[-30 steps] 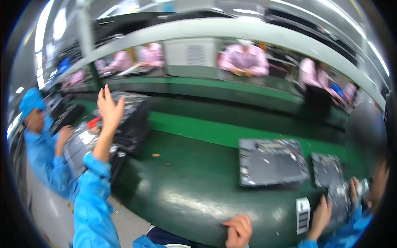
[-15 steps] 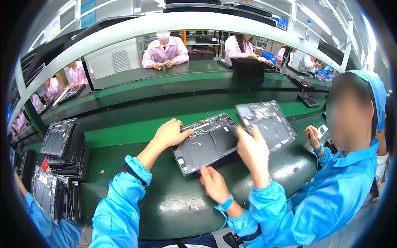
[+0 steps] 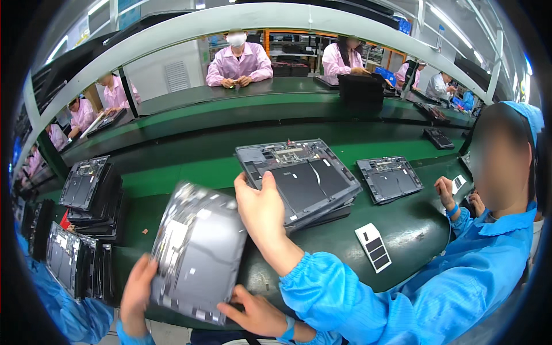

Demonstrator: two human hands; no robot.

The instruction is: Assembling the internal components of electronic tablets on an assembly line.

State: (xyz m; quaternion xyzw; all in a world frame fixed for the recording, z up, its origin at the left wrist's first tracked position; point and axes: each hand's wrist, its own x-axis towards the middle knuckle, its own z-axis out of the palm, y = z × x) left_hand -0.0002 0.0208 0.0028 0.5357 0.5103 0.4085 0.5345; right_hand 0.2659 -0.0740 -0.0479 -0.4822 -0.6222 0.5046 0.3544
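Observation:
Tilted and blurred by motion, an opened laptop base (image 3: 201, 253) with a bared board and battery is held close to me above the green bench. My left hand (image 3: 138, 284) grips its left edge, and my right hand (image 3: 256, 310), with a blue wrist strap, pinches its lower right corner. Just beyond it, a co-worker's hand (image 3: 261, 207) reaches in from the right and holds the left side of another opened laptop base (image 3: 302, 178). That one is tilted, with at least one more dark unit under it.
Stacks of laptop bases (image 3: 86, 181) stand at the left. Another laptop base (image 3: 390, 178) lies on the right of the bench (image 3: 310, 259). Near it lies a white sheet with black pieces (image 3: 374, 247). The co-worker (image 3: 460, 259) sits close at right; a pale rail (image 3: 310, 17) spans overhead.
My hands have brought one laptop base toward me and to the left. The co-worker's hand has moved left with another base, and the white sheet has come into view.

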